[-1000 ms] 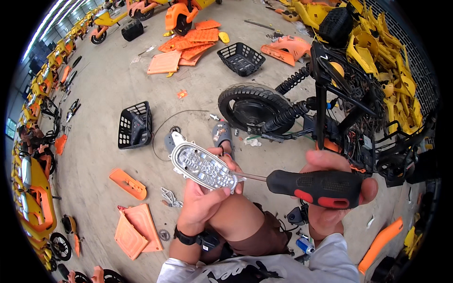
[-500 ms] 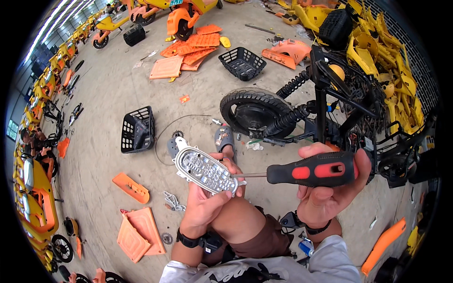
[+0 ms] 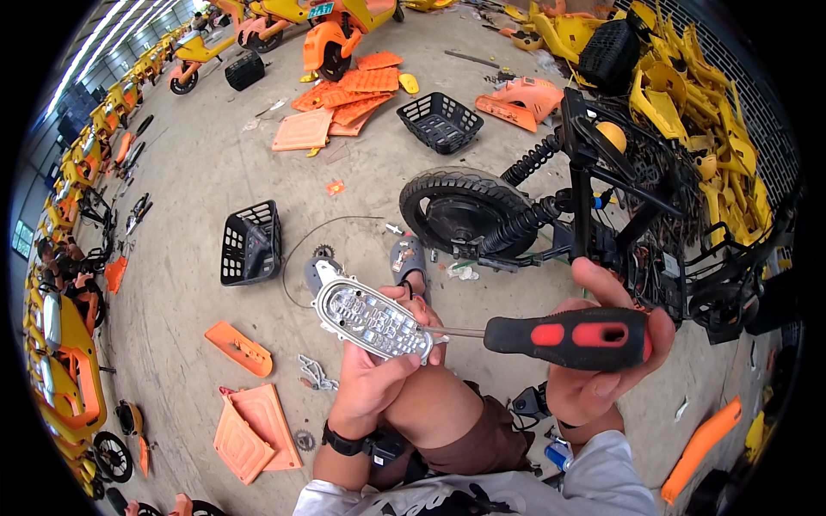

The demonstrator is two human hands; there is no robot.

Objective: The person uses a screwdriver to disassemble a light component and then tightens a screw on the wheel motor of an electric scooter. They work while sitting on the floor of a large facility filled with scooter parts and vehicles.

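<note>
My left hand (image 3: 379,374) grips an oval silver metal housing (image 3: 368,315) from below, thumb along its near edge. The housing's face is shiny and patterned, with small lugs around the rim. From the right, the shaft of a screwdriver (image 3: 568,337) reaches the housing's right end; the exact point of contact is too small to make out. Its thick black handle has red patches. My right hand (image 3: 602,370) holds the handle at its butt end, with one finger stretched up and away. Both forearms rise from the lower edge.
Beyond my knee (image 3: 443,404) stands a stripped black scooter frame with a rear wheel (image 3: 465,211). Black baskets (image 3: 249,242) and orange panels (image 3: 256,430) lie on the concrete floor. Yellow body parts (image 3: 662,95) are heaped at the far right; scooters line the left.
The fingers of my right hand have loosened and shifted on the screwdriver handle, with one finger now raised. The handle sits slightly lower and turned. My left hand still grips the housing.
</note>
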